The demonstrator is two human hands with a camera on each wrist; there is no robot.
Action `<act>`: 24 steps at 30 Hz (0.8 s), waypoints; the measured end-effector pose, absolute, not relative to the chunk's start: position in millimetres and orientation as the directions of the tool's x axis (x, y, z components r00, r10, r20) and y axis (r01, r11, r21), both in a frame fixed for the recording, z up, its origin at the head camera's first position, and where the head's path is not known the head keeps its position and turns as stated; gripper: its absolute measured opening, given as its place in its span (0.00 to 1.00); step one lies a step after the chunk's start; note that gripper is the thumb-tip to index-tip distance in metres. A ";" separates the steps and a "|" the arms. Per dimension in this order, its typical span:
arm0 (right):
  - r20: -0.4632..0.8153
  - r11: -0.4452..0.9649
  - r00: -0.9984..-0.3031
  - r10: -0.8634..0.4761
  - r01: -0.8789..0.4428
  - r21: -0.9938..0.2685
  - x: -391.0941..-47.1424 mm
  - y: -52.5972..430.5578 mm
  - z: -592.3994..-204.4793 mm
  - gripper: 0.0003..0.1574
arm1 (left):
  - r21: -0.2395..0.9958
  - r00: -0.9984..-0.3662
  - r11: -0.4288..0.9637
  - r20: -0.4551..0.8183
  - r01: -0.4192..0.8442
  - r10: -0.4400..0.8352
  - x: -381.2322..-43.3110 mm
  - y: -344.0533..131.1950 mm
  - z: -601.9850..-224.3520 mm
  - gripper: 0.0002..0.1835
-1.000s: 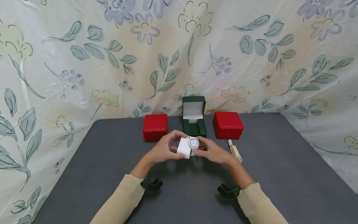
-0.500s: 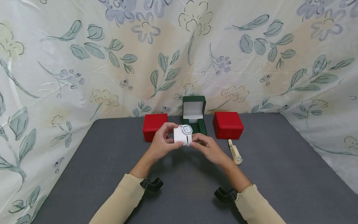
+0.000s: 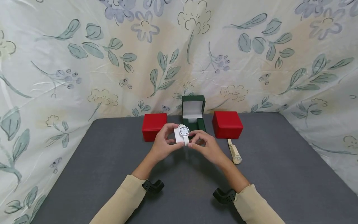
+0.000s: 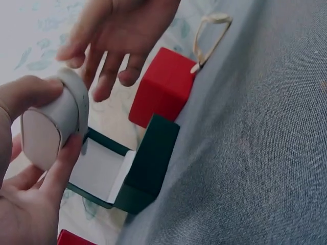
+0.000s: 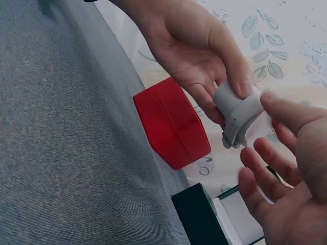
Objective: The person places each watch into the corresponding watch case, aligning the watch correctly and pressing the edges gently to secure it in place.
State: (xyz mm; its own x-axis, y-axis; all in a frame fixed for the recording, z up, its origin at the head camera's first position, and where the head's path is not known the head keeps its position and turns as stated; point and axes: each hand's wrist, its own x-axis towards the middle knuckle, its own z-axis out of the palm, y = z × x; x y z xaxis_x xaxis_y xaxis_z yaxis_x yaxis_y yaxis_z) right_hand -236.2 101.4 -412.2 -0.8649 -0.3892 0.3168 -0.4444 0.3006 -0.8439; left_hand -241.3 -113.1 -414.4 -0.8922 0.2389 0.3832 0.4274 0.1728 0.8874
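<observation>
A white wristwatch (image 3: 184,130) sits wrapped around a white cushion (image 3: 178,137), held up in front of the open green box. My left hand (image 3: 165,141) grips the cushion, thumb on the near side and fingers around the back, as the left wrist view shows. My right hand (image 3: 205,144) is on the watch's right side; its thumb touches the edge of the strap (image 5: 250,109). The other right fingers (image 5: 271,184) spread loosely, slightly bent, beside the watch. Small holes and a buckle (image 5: 228,140) show on the strap in the right wrist view.
The green box (image 3: 193,98) stands with its lid up and a white lining at the table's back. Closed red boxes flank it, one on the left (image 3: 151,126) and one on the right (image 3: 227,124). A cream watch (image 3: 235,152) lies by the right forearm. Floral cloth (image 3: 139,62) hangs behind.
Both hands have lifted the watch and cushion slightly up and left. The dial has turned to face forward, and the right hand has shifted its touch along the strap.
</observation>
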 end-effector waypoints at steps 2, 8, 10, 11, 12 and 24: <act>0.293 0.263 -0.873 -0.390 -0.410 -0.873 -236.2 102.2 -410.8 0.20 | 0.903 -0.888 0.120 0.370 0.413 0.274 -241.4 -112.9 -414.1 0.37; 0.253 0.129 -0.844 -0.472 -0.351 -0.928 -239.8 107.3 -409.9 0.50 | 0.922 -0.842 -0.006 0.356 0.387 0.406 -239.9 -112.6 -412.5 0.35; 0.249 0.111 -0.837 -0.486 -0.342 -0.933 -241.2 109.0 -409.9 0.48 | 0.925 -0.829 -0.032 0.354 0.379 0.434 -240.0 -112.9 -412.2 0.33; 0.248 0.108 -0.837 -0.488 -0.339 -0.934 -241.7 109.6 -409.4 0.47 | 0.925 -0.824 -0.037 0.354 0.378 0.441 -240.0 -113.0 -411.6 0.33; 0.244 0.108 -0.839 -0.486 -0.335 -0.936 -242.0 110.0 -408.9 0.46 | 0.924 -0.820 -0.041 0.357 0.379 0.447 -239.9 -113.3 -411.1 0.32; 0.221 0.046 -0.843 -0.490 -0.278 -0.960 -249.5 110.5 -408.5 0.46 | 0.919 -0.839 0.030 0.345 0.393 0.421 -232.0 -105.2 -391.8 0.35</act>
